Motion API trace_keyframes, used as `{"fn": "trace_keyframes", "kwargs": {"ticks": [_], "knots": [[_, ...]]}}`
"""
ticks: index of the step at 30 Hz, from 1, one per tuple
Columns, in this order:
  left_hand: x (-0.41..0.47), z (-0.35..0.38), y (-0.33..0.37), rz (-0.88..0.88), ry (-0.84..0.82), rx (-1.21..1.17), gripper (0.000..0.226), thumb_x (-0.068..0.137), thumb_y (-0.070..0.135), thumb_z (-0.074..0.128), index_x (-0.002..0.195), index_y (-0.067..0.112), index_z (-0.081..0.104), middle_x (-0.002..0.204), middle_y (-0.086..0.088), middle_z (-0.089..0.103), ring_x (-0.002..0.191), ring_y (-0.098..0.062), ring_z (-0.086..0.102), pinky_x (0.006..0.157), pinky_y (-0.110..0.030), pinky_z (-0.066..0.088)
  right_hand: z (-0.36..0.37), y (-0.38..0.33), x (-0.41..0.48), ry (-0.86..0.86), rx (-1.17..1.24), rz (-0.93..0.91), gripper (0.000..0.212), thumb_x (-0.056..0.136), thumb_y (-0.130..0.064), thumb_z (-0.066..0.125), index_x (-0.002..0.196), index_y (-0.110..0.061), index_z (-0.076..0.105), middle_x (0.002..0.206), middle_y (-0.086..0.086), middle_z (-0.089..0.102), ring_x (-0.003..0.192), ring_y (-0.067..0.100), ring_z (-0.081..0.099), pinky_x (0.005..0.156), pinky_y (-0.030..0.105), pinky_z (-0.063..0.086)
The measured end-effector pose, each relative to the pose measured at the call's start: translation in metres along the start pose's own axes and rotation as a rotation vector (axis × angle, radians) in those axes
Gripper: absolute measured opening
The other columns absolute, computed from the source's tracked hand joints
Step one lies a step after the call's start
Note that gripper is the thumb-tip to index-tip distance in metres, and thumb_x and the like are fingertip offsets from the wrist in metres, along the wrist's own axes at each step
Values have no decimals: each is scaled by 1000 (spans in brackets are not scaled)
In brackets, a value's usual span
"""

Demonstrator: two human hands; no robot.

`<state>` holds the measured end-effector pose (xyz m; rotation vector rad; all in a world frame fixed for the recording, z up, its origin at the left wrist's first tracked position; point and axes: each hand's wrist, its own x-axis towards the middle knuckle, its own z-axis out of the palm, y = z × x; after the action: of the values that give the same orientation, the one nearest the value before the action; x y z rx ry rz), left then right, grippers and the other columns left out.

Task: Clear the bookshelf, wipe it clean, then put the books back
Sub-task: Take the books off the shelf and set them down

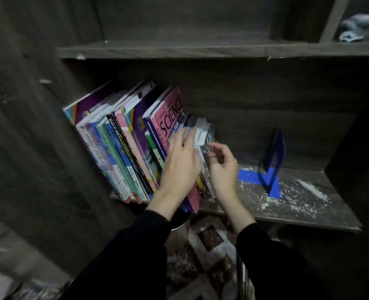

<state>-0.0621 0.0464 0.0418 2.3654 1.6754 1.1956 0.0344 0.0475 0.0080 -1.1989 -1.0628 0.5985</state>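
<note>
Now L grip [180, 156] rests flat on Science bk [170, 114], R grip [221, 167] pinches thin bk [203, 135] beside it.

books [123, 146]: left end of lower shelf [309, 215], leaning left | bookend [273, 163]: same shelf, right of books, apart | powder [304, 191]: on shelf around bookend | cloth [361, 27]: upper right compartment, far

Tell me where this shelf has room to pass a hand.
Free: dusty board from bookend to right wall, and the shelf above. Narrower gap between books and bookend. Crowded: left side, books against the wall, left hand and right hand on them.
</note>
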Motion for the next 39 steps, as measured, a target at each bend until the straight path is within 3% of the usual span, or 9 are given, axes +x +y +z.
{"fn": "trace_keyframes", "kwargs": {"ticks": [3,6,14,23,27,30,33,36,39], "knots": [[14,19,7,-78,-166,321,72,100,31,41,152,6,-2,157,-25,-5,146,-34,-8,118,-40,-1,-7,14,-3,25,-12,30,34,85,10,50,101,-16,65,93,8,65,78,3,54,71,12,43],[24,31,11,-156,-213,497,81,99,47,35,150,4,-12,157,-28,1,146,-36,-2,117,-44,1,-16,31,-3,-37,-77,53,38,87,7,52,106,-25,60,99,10,62,80,7,53,65,8,40],[13,46,5,-102,6,277,72,91,44,50,148,8,23,148,-18,34,137,-31,25,114,-41,13,-29,53,12,-369,-119,144,85,88,-18,63,149,-39,9,150,-2,34,137,13,35,113,46,31],[10,78,38,-119,-61,-84,87,84,44,68,151,32,15,147,-15,12,124,-32,38,99,-38,45,-59,56,-1,-298,49,154,92,90,-7,63,147,-43,0,137,-20,27,103,-26,45,93,12,42],[8,90,47,-159,-99,-32,87,88,38,65,150,43,5,149,-18,11,108,-33,57,88,-41,50,-70,56,-2,-341,37,138,98,88,-8,65,142,-50,-4,145,-13,26,117,-15,44,106,27,41],[8,90,47,-163,-68,-42,77,90,30,65,150,40,18,144,-18,25,88,-27,64,80,-37,54,-77,54,1,-398,49,138,97,89,2,60,148,-39,-5,144,-10,34,106,-29,43,86,9,47],[6,84,41,-168,-41,-90,65,87,29,68,143,33,35,136,-15,35,73,-17,58,76,-30,54,-85,53,9,-383,53,163,90,91,10,51,151,-36,3,131,-11,53,108,-14,51,88,28,46],[-8,74,36,-136,-26,-135,64,82,28,73,138,29,43,130,-13,40,63,-16,57,69,-36,57,-89,49,23,-270,86,158,77,96,-13,54,149,-43,9,122,-4,61,108,-1,59,98,32,46],[-32,65,32,-118,8,-157,63,79,29,75,135,29,47,124,-14,45,53,-3,46,64,-32,56,-85,40,47,-290,52,149,92,79,-54,64,146,-53,2,152,0,31,136,10,35,110,41,31]]}}
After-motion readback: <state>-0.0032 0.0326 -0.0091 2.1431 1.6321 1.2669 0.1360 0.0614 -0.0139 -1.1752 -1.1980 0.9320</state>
